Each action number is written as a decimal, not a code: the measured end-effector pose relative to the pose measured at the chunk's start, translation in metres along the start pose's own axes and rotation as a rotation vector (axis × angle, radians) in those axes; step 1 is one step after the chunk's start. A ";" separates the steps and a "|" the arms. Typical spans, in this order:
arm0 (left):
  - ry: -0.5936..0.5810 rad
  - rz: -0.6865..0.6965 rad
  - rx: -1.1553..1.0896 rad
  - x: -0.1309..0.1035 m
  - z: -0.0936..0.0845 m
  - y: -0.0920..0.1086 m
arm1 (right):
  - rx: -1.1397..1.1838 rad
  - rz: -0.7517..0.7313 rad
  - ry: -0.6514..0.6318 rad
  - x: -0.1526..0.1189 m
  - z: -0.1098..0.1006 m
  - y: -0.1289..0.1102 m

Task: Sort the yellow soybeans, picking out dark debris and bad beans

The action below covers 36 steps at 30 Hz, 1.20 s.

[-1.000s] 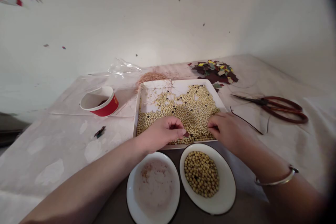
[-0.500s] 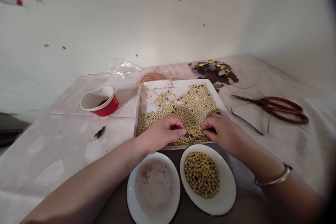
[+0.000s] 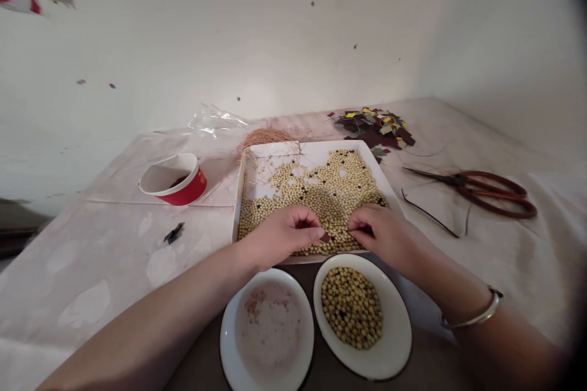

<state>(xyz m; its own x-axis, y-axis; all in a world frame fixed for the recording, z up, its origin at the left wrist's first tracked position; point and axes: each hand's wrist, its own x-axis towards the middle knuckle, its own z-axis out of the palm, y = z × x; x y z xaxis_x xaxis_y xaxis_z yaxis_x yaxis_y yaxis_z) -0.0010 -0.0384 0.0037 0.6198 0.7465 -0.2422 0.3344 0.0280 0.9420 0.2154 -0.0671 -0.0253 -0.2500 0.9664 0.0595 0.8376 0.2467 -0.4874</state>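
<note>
A white shallow box [image 3: 239, 214] of small yellow beads [image 3: 321, 198] lies in front of me. Above its near left part, my left hand [image 3: 287, 232] pinches a small dark red piece [image 3: 325, 237] between thumb and finger. To the right, my right hand [image 3: 378, 229] is pinched over the beads; whatever its fingertips hold is too small to make out. Nearer to me are two white bowls: the right bowl [image 3: 394, 324] holds larger yellow beads [image 3: 351, 307], and the left bowl [image 3: 270, 342] has only a few crumbs in it.
A red and white paper cup [image 3: 186, 189] stands at the left, a dark scrap [image 3: 174, 233] near it. Brown fibres [image 3: 266, 136] and clear plastic [image 3: 213, 119] lie behind the box. Coloured scraps [image 3: 376, 127] are heaped at the back right. Scissors [image 3: 493, 189] lie at the right.
My right hand has moved slightly left, closer to my left hand. My left hand stays in nearly the same place with the dark red piece.
</note>
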 end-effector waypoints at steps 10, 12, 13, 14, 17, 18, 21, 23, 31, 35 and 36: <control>0.003 0.003 0.011 -0.001 -0.001 0.000 | 0.044 0.032 0.062 -0.001 0.001 -0.007; -0.003 -0.004 0.003 -0.001 -0.001 0.001 | 0.071 0.019 0.075 0.000 0.003 -0.007; -0.003 -0.004 0.001 -0.002 0.000 0.001 | 0.086 0.015 0.086 0.000 0.004 -0.006; -0.001 -0.002 -0.001 -0.002 0.000 0.001 | 0.102 0.012 0.103 0.001 0.005 -0.006; 0.006 0.001 -0.011 -0.001 0.000 0.000 | 0.139 0.002 0.195 -0.001 0.003 -0.012; 0.006 0.003 -0.020 -0.001 0.000 0.000 | 0.142 -0.009 0.233 -0.002 0.001 -0.016; -0.016 0.023 -0.057 0.000 -0.001 0.000 | 0.149 -0.083 0.296 -0.009 -0.005 -0.034; -0.030 0.041 -0.062 0.000 -0.001 0.000 | 0.179 -0.155 0.292 -0.013 -0.007 -0.046; -0.087 0.064 -0.055 -0.001 -0.003 0.002 | 0.271 -0.227 0.203 -0.016 0.002 -0.061; -0.128 0.070 -0.097 -0.001 -0.002 0.001 | 0.284 -0.162 0.171 -0.014 0.004 -0.059; -0.129 0.072 -0.106 0.000 -0.002 0.001 | 0.285 -0.141 0.170 -0.014 0.005 -0.059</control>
<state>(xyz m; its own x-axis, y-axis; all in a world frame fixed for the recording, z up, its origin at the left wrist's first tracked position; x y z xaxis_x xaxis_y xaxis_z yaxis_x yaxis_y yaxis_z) -0.0022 -0.0376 0.0047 0.7278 0.6575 -0.1951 0.2137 0.0529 0.9755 0.1676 -0.0955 -0.0017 -0.2490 0.9283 0.2760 0.6253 0.3717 -0.6861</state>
